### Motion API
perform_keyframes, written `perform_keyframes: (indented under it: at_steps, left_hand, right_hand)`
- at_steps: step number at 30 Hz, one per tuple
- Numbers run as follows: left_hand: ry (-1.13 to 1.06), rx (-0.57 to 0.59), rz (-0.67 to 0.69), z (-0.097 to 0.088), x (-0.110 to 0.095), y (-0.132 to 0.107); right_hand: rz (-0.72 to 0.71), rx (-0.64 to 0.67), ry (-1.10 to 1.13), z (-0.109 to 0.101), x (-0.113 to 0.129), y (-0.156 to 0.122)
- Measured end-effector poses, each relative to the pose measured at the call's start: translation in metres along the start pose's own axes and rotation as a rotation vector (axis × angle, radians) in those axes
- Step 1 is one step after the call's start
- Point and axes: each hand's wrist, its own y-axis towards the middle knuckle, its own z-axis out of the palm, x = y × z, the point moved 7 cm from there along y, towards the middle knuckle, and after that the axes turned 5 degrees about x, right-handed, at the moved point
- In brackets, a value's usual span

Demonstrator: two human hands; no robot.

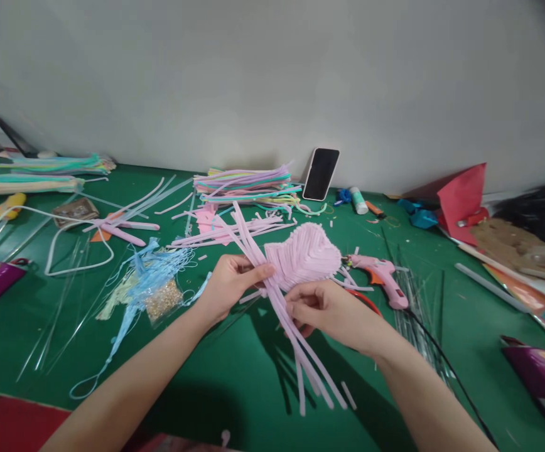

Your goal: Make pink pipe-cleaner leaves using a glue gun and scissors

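Note:
Pink pipe cleaners (248,242) cross in front of me in a long bundle, their loose ends fanning out toward the table's near edge. My left hand (230,282) pinches the bundle between thumb and fingers near its middle. Curled against the same strands a little lower is my right hand (324,307), its fingertips partly hidden. Just above my hands is a padded pink heart (305,256) made of rows of pipe cleaners; its left end meets the bundle. A pink glue gun (380,276) with an orange trigger lies right of the heart.
More pipe cleaners (244,185) are heaped at the back, beside a leaning phone (321,174). Blue tassels (147,273) and a bag of gold beads (164,300) lie left. Purple power strips (543,383) sit at both sides. A black cord (442,355) trails from the glue gun.

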Motion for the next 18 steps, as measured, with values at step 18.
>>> perform_keyframes:
  at_steps: [18]
  left_hand:
    - [0.002,-0.032,0.017,0.0013,0.0011,0.0014]
  right_hand:
    - [0.045,0.028,-0.081,0.0001,0.0018,0.0060]
